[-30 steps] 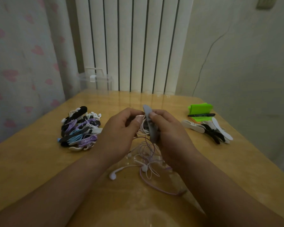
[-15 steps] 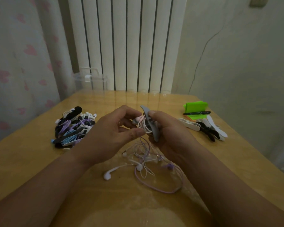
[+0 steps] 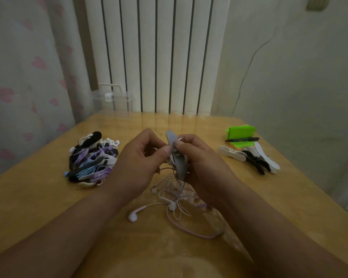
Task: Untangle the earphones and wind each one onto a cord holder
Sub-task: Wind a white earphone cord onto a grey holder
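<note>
So this is mid-wind on one set. The right hand [image 3: 201, 163] grips the grey cord holder [image 3: 179, 166] upright above the desk [image 3: 48, 207], thumb pressed on its upper part, and a few turns of pale cord already sit round its middle. The left hand [image 3: 147, 157] pinches the cord right beside the holder's top end, thumb and fingertips closed on it. Looks to me like it's feeding the next turn.

The rest of the earphones [image 3: 177, 197] trail from the holder into a loose tangle on the desk right under the hands. A white earbud [image 3: 133, 216] lies out to the left and a purple cord [image 3: 197, 235] loops toward the near edge. White and purple look mixed together down there, so I'd guess the untangling isn't finished.

Next move, I reckon: bring the pinched cord round the holder again with light tension, and make sure the purple loop doesn't get dragged up with it.

There's a pile of wound sets [image 3: 92, 159] on the left and spare holders [image 3: 249, 157] on the right, near a green pad [image 3: 240, 130] with a black marker [image 3: 242, 139] on it.

The only container I can spot is a clear plastic box [image 3: 117, 98] at the far edge by the radiator [image 3: 155, 53]. It's see-through and I can't make out anything inside, but the light is dim, so no promises.
</note>
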